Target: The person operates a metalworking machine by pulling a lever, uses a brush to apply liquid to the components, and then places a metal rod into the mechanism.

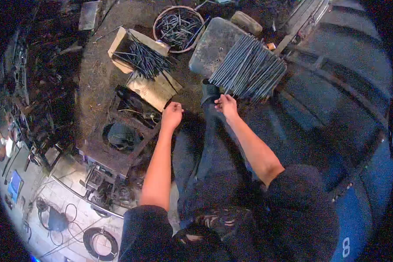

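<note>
My left hand [172,115] is closed, its fingers curled, by the lower end of a pale wooden board or cardboard flap [153,91]. Something small and dark shows at its fingertips, too small to name. My right hand [226,106] is also closed, fingers pinched at the near edge of a row of thin metal rods [249,65]. Whatever it grips is hidden. The rods lie side by side across a worn grey slab-like surface [209,41]. Several darker rods [146,61] lie loosely in an open box [118,43] beyond my left hand.
A round basket [157,22] of short, bent dark pieces stands at the back. To my left is a rusty machine or bench [105,155] with a round dark opening. A coiled cable [89,240] lies on the pale floor. A curved metal rail [349,89] runs along the right.
</note>
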`<action>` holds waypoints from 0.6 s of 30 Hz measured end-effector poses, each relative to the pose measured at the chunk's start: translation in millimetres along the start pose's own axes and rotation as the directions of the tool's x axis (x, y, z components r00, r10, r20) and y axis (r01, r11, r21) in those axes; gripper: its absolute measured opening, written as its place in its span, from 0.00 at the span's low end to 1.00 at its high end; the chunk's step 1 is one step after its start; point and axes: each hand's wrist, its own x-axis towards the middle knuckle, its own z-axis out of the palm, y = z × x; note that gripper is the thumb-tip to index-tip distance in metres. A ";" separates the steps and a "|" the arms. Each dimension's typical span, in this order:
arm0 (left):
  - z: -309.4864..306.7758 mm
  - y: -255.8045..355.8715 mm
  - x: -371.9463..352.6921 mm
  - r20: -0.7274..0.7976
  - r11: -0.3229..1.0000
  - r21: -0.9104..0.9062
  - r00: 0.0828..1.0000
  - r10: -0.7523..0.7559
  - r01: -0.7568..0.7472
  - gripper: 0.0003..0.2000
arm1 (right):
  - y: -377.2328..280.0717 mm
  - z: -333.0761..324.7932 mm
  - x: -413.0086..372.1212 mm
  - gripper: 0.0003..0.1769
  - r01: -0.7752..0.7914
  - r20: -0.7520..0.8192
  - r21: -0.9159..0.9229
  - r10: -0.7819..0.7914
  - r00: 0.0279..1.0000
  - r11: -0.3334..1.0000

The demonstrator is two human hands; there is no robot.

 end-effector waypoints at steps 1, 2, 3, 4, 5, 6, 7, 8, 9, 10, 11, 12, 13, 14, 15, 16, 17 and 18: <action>-3.3 0.5 -5.5 -0.020 0.999 0.048 1.000 0.020 -0.019 0.12 | -11.3 -5.0 -20.6 0.10 0.020 0.011 -0.032 -0.020 1.000 0.999; -5.5 1.3 -11.8 -0.036 0.999 0.030 0.999 0.040 -0.039 0.12 | -23.5 -9.3 -41.2 0.10 0.048 0.023 -0.044 -0.047 0.999 0.998; -7.2 0.8 -19.5 -0.052 0.998 -0.034 0.997 0.053 -0.055 0.13 | -37.2 -13.2 -64.3 0.11 0.073 0.024 -0.032 -0.072 0.997 0.997; -12.4 5.7 -29.6 -0.071 0.992 -0.099 0.995 0.068 -0.075 0.13 | -51.6 -14.9 -86.1 0.12 0.100 0.029 -0.020 -0.099 0.995 0.995; -16.9 9.2 -41.3 -0.098 0.988 -0.117 0.992 0.084 -0.096 0.13 | -65.3 -14.6 -107.4 0.12 0.052 0.072 -0.019 -0.050 0.996 0.998; -21.7 16.9 -58.8 -0.102 0.985 -0.137 0.991 0.092 -0.106 0.13 | -74.2 -12.9 -129.6 0.12 0.054 0.129 -0.094 -0.042 0.991 0.994; -27.1 18.5 -72.1 -0.114 0.981 -0.157 0.989 0.098 -0.115 0.13 | -82.5 -7.3 -151.3 0.13 0.063 0.192 -0.171 -0.029 0.981 0.983; -26.1 4.0 -75.6 -0.143 0.960 -0.238 0.983 0.113 -0.145 0.14 | -89.3 -1.0 -173.0 0.13 0.085 0.229 -0.192 -0.040 0.973 0.978; -35.7 14.6 -97.1 -0.142 0.960 -0.271 0.989 0.033 -0.071 0.14 | -97.9 7.7 -197.3 0.12 0.056 0.293 -0.338 0.049 0.955 0.939; -41.4 8.4 -105.7 -0.105 0.928 -0.373 0.994 -0.032 -0.010 0.17 | -106.7 17.9 -219.5 0.12 0.044 0.343 -0.482 0.143 0.928 0.875; -47.6 -2.3 -113.0 -0.058 0.880 -0.472 0.994 -0.089 0.051 0.21 | -113.7 25.2 -240.4 0.12 0.074 0.379 -0.508 0.146 0.914 0.858; -56.2 -13.0 -123.4 0.017 0.702 -0.707 0.994 -0.106 0.086 0.23 | -119.9 30.0 -260.5 0.12 0.165 0.497 -0.575 0.183 0.848 0.801; -69.0 -22.9 -135.9 0.089 0.465 -0.877 0.992 -0.087 0.119 0.25 | -123.6 35.2 -274.2 0.12 0.262 0.599 -0.622 0.233 0.766 0.738; -81.5 -34.9 -149.0 0.127 0.189 -0.975 0.992 0.025 0.120 0.27 | -125.8 36.3 -281.7 0.12 0.293 0.647 -0.638 0.290 0.705 0.712; -98.4 -36.9 -167.2 0.089 0.022 -0.996 0.986 0.145 0.086 0.24 | -128.8 38.3 -289.1 0.13 0.324 0.682 -0.653 0.346 0.644 0.685; -110.6 -48.9 -175.8 -0.006 -0.108 -0.994 0.960 0.279 0.025 0.21 | -133.0 47.9 -303.5 0.14 0.409 0.688 -0.687 0.357 0.632 0.600; -120.9 -61.3 -185.3 -0.110 -0.234 -0.972 0.911 0.397 -0.015 0.18 | -136.1 55.9 -309.1 0.14 0.410 0.709 -0.677 0.390 0.588 0.612; -131.3 -69.9 -199.1 -0.133 -0.250 -0.968 0.909 0.395 -0.033 0.18 | -137.4 62.0 -315.7 0.15 0.426 0.713 -0.677 0.392 0.581 0.601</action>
